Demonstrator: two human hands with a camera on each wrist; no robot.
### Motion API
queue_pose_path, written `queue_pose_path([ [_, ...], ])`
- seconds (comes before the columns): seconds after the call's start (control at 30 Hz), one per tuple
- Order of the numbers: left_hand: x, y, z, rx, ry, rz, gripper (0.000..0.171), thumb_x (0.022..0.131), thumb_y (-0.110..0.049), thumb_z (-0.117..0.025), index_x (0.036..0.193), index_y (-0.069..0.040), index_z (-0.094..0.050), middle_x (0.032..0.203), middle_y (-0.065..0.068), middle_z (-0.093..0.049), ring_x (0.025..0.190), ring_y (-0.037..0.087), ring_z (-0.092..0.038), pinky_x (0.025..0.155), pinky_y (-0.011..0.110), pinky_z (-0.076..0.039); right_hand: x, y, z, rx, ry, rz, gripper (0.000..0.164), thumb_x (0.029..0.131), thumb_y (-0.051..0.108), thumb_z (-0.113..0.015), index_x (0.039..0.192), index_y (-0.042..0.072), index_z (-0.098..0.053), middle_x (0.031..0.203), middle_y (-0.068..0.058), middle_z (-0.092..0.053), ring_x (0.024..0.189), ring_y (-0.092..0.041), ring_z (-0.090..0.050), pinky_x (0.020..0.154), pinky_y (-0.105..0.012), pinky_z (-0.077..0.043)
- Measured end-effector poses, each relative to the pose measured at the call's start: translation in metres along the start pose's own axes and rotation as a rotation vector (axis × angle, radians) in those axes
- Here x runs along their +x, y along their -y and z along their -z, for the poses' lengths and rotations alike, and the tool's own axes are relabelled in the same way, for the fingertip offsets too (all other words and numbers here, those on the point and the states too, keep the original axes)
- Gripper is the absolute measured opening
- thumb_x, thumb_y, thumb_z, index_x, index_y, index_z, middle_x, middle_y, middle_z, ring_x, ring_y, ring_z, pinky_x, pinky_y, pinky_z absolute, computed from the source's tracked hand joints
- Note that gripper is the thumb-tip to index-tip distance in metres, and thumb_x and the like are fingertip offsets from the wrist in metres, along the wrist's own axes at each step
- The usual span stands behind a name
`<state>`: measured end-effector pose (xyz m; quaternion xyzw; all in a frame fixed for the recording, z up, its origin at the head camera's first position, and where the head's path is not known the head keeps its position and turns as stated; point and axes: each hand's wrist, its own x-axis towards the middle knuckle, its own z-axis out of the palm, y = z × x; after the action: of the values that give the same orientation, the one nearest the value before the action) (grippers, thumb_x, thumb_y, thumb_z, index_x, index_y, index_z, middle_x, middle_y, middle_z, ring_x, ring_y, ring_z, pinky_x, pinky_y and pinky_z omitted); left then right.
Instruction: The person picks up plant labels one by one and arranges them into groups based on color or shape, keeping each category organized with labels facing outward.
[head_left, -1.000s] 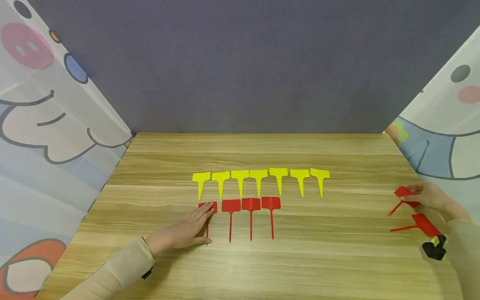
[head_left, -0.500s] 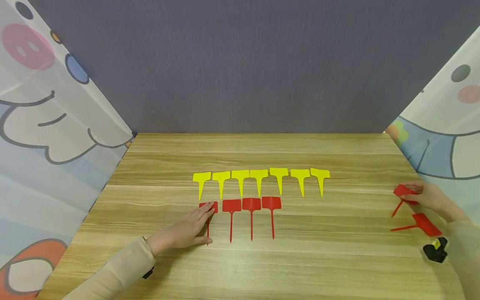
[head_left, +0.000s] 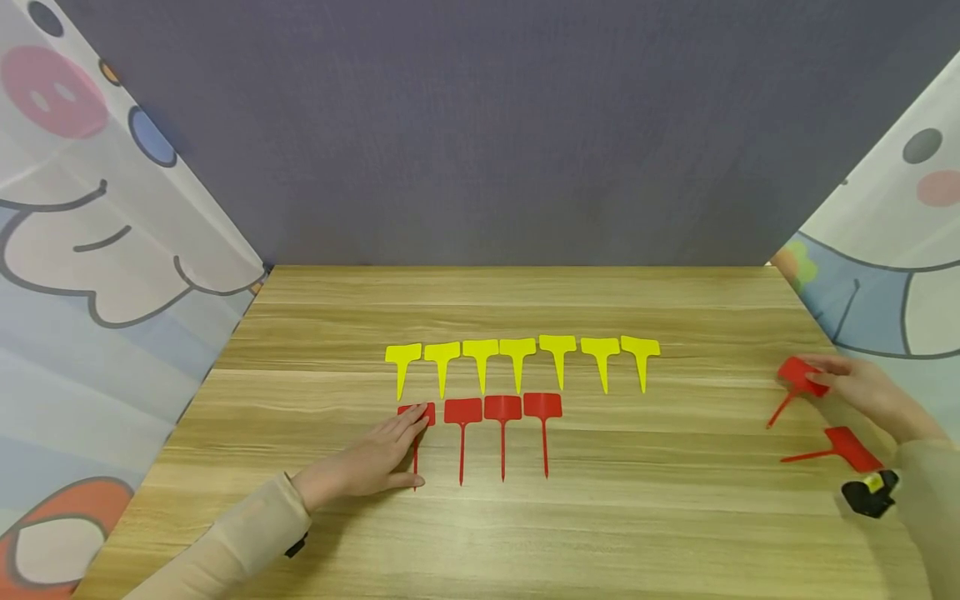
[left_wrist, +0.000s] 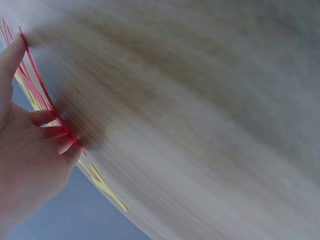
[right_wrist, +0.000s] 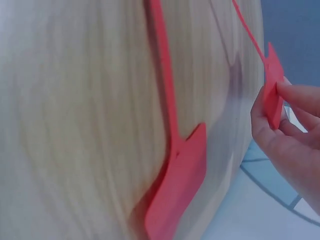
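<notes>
My left hand [head_left: 367, 458] rests with extended fingers on the leftmost red plant label [head_left: 429, 415] in a short red row. In the left wrist view its fingertips press the label's head and the thumb touches the thin stake [left_wrist: 36, 70]. Far to the right, my right hand [head_left: 873, 396] pinches another red plant label [head_left: 802, 377] by its head between thumb and fingers. That label's stake slants down and left, and its shadow [right_wrist: 232, 90] falls on the wood in the right wrist view. Just below this hand a further red plant label [head_left: 853, 450] lies sideways on the table.
Several yellow T-shaped plant labels [head_left: 517, 354] form a row behind the red ones. More red labels [head_left: 502, 408] lie right of my left hand. The wooden table [head_left: 600, 533] meets a grey panel [head_left: 517, 150] behind, with cartoon-printed curtains [head_left: 892, 275] at both sides.
My right hand has turned the pinched red plant label and brought it slightly left, so more of its head shows. My left hand stays on its label.
</notes>
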<state>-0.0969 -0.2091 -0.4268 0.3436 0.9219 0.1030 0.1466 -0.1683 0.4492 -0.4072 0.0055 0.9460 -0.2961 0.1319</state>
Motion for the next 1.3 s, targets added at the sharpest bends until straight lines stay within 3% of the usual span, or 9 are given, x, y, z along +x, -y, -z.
queue_pose_path([
  [0.13,0.000,0.000,0.000,0.005,0.005,0.003,0.082,0.082,-0.049,-0.053,0.137,0.005,-0.023,0.146,0.017,-0.011,0.133,0.029,-0.013,0.105,0.044,-0.021,0.000,0.009,0.002,0.039,0.010,0.001,0.045,0.093,0.021,-0.041,0.128,-0.008,-0.038,0.094,0.030,-0.039,0.075,0.020,-0.040,0.060,-0.018,-0.042],
  [0.3,0.000,0.000,0.000,-0.003,0.015,0.013,0.083,0.082,-0.049,-0.054,0.137,0.004,-0.023,0.146,0.016,-0.011,0.133,0.029,-0.013,0.105,0.044,-0.020,0.002,0.024,0.001,0.086,0.050,0.005,0.042,0.093,0.028,-0.044,0.129,0.006,-0.043,0.091,0.039,-0.037,0.078,0.020,-0.041,0.063,-0.017,-0.041],
  [0.53,0.000,-0.001,0.001,-0.003,0.016,0.013,0.082,0.082,-0.049,-0.054,0.137,0.004,-0.023,0.146,0.017,-0.011,0.133,0.029,-0.013,0.105,0.044,-0.020,0.008,0.046,-0.006,0.071,0.029,0.040,0.049,0.090,0.033,-0.049,0.127,0.002,-0.045,0.100,0.027,-0.042,0.079,0.019,-0.041,0.065,-0.021,-0.045],
  [0.63,-0.001,-0.001,0.002,-0.005,0.016,0.013,0.082,0.082,-0.049,-0.054,0.137,0.004,-0.023,0.146,0.017,-0.011,0.133,0.029,-0.013,0.105,0.044,-0.020,0.011,0.057,-0.010,0.072,0.052,0.051,0.051,0.091,0.032,-0.046,0.129,-0.001,-0.041,0.115,0.003,-0.053,0.080,0.021,-0.039,0.067,-0.022,-0.047],
  [0.7,-0.001,-0.002,0.003,-0.011,0.019,0.016,0.082,0.082,-0.049,-0.054,0.137,0.004,-0.023,0.146,0.017,-0.011,0.133,0.029,-0.013,0.105,0.045,-0.020,0.012,0.063,-0.013,0.061,0.068,0.056,0.053,0.092,0.034,-0.045,0.130,-0.003,-0.039,0.125,-0.018,-0.047,0.080,0.023,-0.036,0.071,-0.025,-0.046],
  [0.77,-0.001,-0.002,0.003,-0.013,0.021,0.017,0.082,0.082,-0.049,-0.054,0.137,0.004,-0.023,0.146,0.017,-0.011,0.133,0.029,-0.013,0.105,0.045,-0.020,0.015,0.069,-0.016,0.065,0.083,0.064,0.055,0.092,0.034,-0.045,0.131,-0.004,-0.038,0.130,-0.030,-0.036,0.082,0.023,-0.035,0.074,-0.027,-0.045],
  [0.97,0.000,-0.002,0.004,-0.007,0.028,0.019,0.083,0.082,-0.049,-0.053,0.137,0.004,-0.023,0.146,0.017,-0.011,0.133,0.029,-0.013,0.105,0.044,-0.020,0.017,0.086,-0.024,0.113,0.090,0.071,0.057,0.090,0.037,-0.048,0.130,-0.002,-0.040,0.128,-0.019,-0.042,0.083,0.022,-0.037,0.079,-0.035,-0.045],
  [1.13,0.000,-0.002,0.004,-0.007,0.027,0.019,0.083,0.082,-0.049,-0.054,0.137,0.004,-0.023,0.146,0.017,-0.012,0.133,0.029,-0.013,0.105,0.044,-0.020,0.018,0.102,-0.030,0.139,0.079,0.108,0.054,0.089,0.034,-0.051,0.128,-0.002,-0.044,0.120,-0.006,-0.050,0.084,0.017,-0.044,0.075,-0.030,-0.046],
  [1.3,0.000,-0.002,0.004,-0.005,0.025,0.015,0.083,0.082,-0.050,-0.054,0.137,0.004,-0.023,0.146,0.017,-0.012,0.133,0.029,-0.014,0.105,0.044,-0.021,0.020,0.114,-0.039,0.192,0.091,0.135,0.052,0.088,0.030,-0.054,0.125,-0.005,-0.045,0.116,-0.006,-0.054,0.084,0.011,-0.049,0.074,-0.028,-0.048],
])
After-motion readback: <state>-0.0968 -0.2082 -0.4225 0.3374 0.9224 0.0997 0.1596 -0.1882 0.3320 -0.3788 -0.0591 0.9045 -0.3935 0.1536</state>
